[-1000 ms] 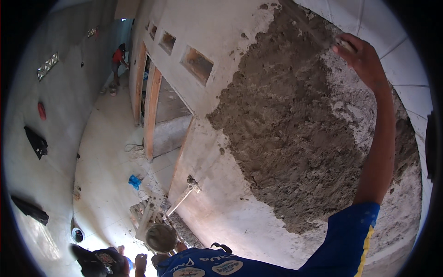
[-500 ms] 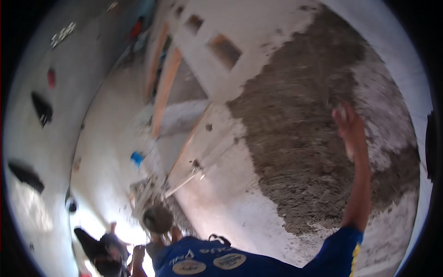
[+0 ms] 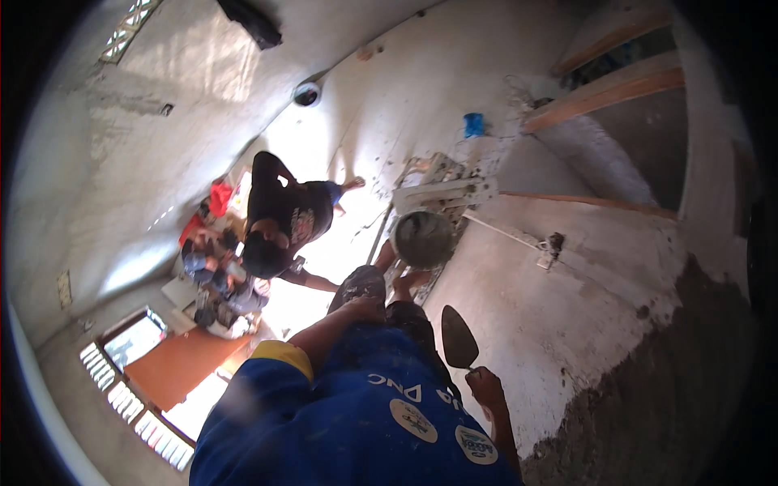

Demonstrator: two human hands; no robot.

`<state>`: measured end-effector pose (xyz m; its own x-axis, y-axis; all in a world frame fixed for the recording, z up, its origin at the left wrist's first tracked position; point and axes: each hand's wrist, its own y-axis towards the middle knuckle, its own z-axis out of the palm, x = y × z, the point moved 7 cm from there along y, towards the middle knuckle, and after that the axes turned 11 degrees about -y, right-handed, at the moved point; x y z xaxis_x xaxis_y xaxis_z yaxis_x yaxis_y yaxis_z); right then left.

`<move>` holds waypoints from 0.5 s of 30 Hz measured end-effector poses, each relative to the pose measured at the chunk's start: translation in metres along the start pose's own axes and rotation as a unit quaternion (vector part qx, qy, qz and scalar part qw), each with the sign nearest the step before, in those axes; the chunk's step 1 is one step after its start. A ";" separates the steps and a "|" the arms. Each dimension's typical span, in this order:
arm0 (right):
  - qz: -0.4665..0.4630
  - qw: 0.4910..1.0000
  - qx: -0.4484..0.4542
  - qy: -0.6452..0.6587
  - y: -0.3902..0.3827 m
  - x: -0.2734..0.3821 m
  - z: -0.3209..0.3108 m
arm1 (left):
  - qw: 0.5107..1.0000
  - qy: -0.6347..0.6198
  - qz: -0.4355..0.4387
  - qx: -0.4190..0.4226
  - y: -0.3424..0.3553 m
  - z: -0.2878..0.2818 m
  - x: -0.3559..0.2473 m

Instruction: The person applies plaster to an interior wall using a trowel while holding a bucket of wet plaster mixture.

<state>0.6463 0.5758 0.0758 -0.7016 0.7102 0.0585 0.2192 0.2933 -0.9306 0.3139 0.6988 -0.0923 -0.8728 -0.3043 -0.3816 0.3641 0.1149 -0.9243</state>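
Note:
My right hand point(image 3: 486, 387) grips the handle of a pointed steel trowel point(image 3: 458, 336), held low beside my leg. My left hand point(image 3: 363, 309) is against my raised leg point(image 3: 356, 293); its fingers are too indistinct to read. Below me, by my bare foot, a round bucket point(image 3: 423, 240) with grey mortar in it stands on stained boards point(image 3: 442, 189). Wet grey plaster point(image 3: 673, 373) covers part of the wall at my right, beside a pale bare patch point(image 3: 567, 300).
A co-worker point(image 3: 292, 219) in dark clothes stands below at left. More people point(image 3: 219, 271) sit near an orange-brown door point(image 3: 182, 364). A blue container point(image 3: 473, 125), a pail point(image 3: 306, 94) and wooden door frames point(image 3: 604, 89) are in view, with a white bar point(image 3: 502, 229) on the wall.
My view has swung from the plastered wall down to my legs and the floor. My right hand, with the trowel, has come down from high on the wall to beside my leg.

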 end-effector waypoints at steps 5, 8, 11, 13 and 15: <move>-0.038 0.978 0.032 -0.205 0.110 0.035 0.010 | 0.990 -0.033 -0.132 -0.035 -0.003 0.011 0.017; -0.029 0.956 0.023 -0.292 0.205 0.065 0.007 | 0.989 0.018 -0.127 -0.077 0.040 0.034 0.059; -0.087 0.925 -0.055 -0.366 0.316 0.095 0.014 | 0.984 -0.012 -0.140 -0.107 0.056 0.038 0.062; -0.119 0.906 -0.125 -0.387 0.384 0.126 0.014 | 0.983 0.002 -0.153 -0.105 0.070 0.047 0.065; -0.143 0.883 -0.181 -0.409 0.446 0.162 0.010 | 0.978 0.015 -0.158 -0.135 0.084 0.046 0.062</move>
<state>0.6237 0.8158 -0.3333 -0.9859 -0.0811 -0.1463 0.0533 0.6766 -0.7345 0.3050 0.6465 -0.1932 -0.9387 -0.3369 -0.0731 -0.0206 0.2665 -0.9636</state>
